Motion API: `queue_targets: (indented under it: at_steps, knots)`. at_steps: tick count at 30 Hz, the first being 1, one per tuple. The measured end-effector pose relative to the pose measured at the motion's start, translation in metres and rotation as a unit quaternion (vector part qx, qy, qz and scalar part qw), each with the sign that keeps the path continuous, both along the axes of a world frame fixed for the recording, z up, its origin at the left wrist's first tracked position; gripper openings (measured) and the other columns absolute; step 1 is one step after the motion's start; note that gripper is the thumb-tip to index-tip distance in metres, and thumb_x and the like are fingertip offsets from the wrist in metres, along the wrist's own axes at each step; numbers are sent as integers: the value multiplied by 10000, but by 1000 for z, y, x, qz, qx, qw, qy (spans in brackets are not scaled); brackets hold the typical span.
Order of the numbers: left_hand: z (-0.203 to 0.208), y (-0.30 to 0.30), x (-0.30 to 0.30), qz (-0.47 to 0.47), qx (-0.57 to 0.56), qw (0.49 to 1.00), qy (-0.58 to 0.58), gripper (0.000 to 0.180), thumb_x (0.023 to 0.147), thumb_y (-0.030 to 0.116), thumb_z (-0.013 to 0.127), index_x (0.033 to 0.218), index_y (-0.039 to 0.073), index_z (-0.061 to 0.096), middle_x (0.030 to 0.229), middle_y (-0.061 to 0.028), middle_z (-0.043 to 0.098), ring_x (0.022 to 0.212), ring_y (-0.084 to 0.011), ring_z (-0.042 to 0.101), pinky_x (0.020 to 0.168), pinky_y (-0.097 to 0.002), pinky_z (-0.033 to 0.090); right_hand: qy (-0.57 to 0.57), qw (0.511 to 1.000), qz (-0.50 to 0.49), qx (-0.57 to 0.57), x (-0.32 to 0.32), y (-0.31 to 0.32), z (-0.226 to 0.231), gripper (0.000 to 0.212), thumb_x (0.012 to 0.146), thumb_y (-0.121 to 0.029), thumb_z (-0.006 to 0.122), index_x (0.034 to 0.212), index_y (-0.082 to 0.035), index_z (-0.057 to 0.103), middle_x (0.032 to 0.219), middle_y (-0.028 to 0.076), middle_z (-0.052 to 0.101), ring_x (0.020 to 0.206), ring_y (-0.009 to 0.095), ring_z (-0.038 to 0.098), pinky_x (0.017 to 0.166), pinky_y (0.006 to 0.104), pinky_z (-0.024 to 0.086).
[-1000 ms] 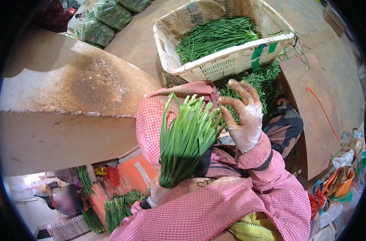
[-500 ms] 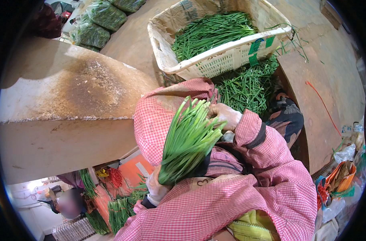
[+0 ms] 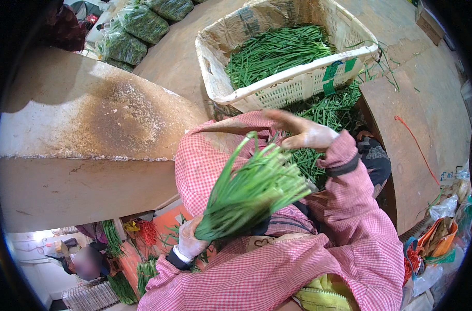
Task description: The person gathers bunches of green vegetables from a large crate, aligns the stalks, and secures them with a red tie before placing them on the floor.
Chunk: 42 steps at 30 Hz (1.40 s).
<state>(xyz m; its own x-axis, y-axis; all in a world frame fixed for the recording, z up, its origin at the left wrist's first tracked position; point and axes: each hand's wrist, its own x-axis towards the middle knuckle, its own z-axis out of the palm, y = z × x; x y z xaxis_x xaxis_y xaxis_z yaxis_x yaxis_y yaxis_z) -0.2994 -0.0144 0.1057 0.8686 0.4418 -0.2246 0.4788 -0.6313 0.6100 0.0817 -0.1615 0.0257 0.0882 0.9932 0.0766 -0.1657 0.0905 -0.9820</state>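
Note:
My left hand (image 3: 191, 238) is wrapped round the leafy end of a bunch of garlic chives (image 3: 249, 194), held tilted over my lap. The pale cut ends fan out toward the upper right and look a little blurred. Just beyond those ends, my right hand (image 3: 309, 133) is raised with its fingers apart and nothing in them; its fingertips are smeared by motion. A white film, perhaps a thin glove, covers part of each hand. More loose chives (image 3: 282, 52) lie in the white plastic crate (image 3: 277, 92) ahead of me.
Loose green leaves (image 3: 311, 166) lie below the crate. On the left is a stained board-like block (image 3: 86, 192); a brown board (image 3: 402, 140) with a red string is at right. Bundled chives lie on an orange surface (image 3: 130, 259) at lower left, near another person (image 3: 91, 262). Filled plastic bags (image 3: 145, 23) sit far left.
My right hand has let go of the bunch's pale ends, lifted away and spread its fingers. The bunch has swung slightly right and lower, with the left hand still round it.

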Motion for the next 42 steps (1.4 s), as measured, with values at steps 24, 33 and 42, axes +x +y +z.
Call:
queue_targets:
  at_steps: [24, 33, 42]
  knots:
    - [16, -15, 68, 75, 93, 992, -32, 492, 655, 165, 740, 1095, 25, 570, 870, -110, 662, 795, -249, 647, 739, -328, 505, 656, 740, -46, 142, -123, 60, -94, 628, 915, -513, 360, 1362, -72, 342, 1352, 143, 406, 1236, 285, 390, 1044, 419, 313]
    - [94, 8, 96, -121, -25, 927, 353, 871, 600, 315, 770, 1317, -2, 389, 1320, -158, 440, 1128, -306, 489, 940, -394, 386, 711, 648, 164, 216, -101, 39, -103, 589, 957, -473, 226, 1329, -46, 387, 1197, 156, 559, 1145, 332, 495, 1012, 477, 339]
    - [-71, 13, 124, -93, -689, 698, 171, 890, 595, 134, 780, 1349, -10, 328, 1307, -127, 454, 1188, -241, 446, 1009, -336, 333, 601, 784, 121, 103, -87, 45, -74, 673, 947, -511, 238, 1298, 41, 397, 1105, 211, 594, 1046, 312, 571, 929, 421, 441]
